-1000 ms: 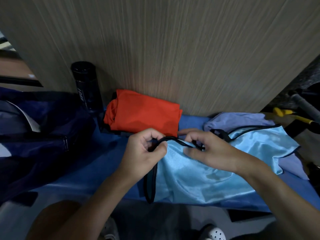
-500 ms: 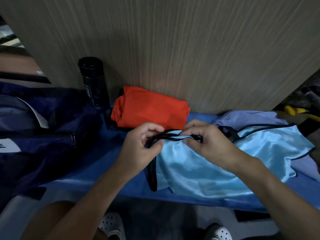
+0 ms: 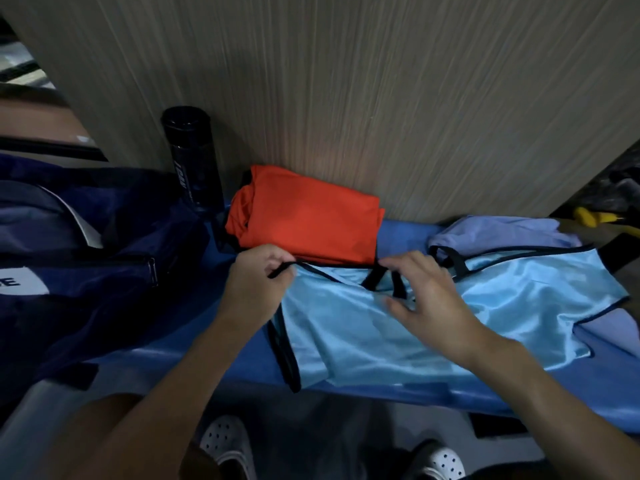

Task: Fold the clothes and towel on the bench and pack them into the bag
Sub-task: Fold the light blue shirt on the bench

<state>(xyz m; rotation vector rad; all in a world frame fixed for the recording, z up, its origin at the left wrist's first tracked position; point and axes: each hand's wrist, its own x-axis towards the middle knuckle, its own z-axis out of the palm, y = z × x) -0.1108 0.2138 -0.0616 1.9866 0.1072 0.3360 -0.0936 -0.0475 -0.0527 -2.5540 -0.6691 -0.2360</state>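
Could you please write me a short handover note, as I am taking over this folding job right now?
Left hand: pinches the black trim of the light blue satin vest.
Right hand: open, fingers spread over the vest's black straps.
Vest lies unfolded on the blue bench, partly over the crumpled lilac towel.
Done: orange fabric garment folded, resting by the wood-grain wall, not packed.
To do: fold vest and towel, then pack all three into the navy blue fabric bag at the bench's left end.
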